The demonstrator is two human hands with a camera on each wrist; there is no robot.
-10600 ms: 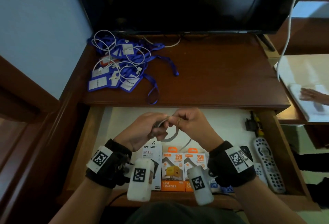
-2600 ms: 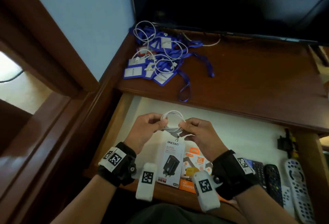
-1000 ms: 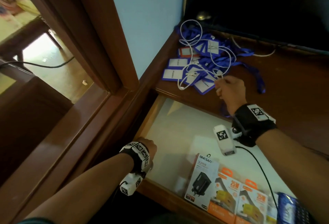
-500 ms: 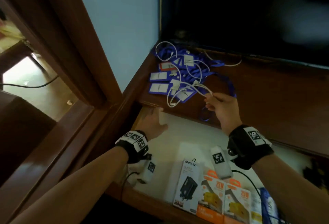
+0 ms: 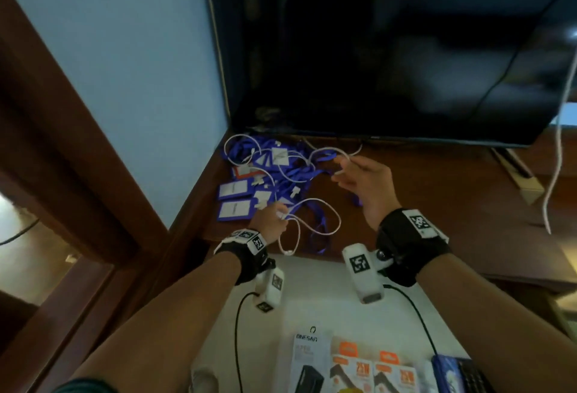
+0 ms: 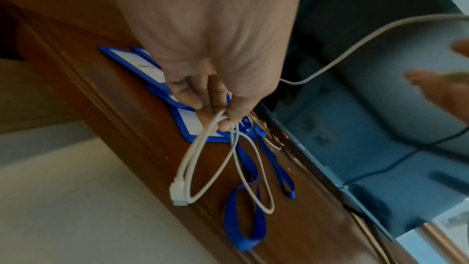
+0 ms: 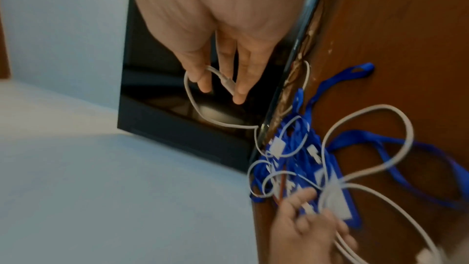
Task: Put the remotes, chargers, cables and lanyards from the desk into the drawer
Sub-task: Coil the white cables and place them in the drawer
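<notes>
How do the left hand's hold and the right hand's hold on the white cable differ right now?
The left hand pinches gathered loops of the white cable near the desk's front edge; the right hand catches one end farther back by the lanyards. Left fingers are curled tight, right fingers looser. Both hold cable above the desk.

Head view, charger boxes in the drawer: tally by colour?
White charger box: 1
Orange charger boxes: 2
Total: 3
</notes>
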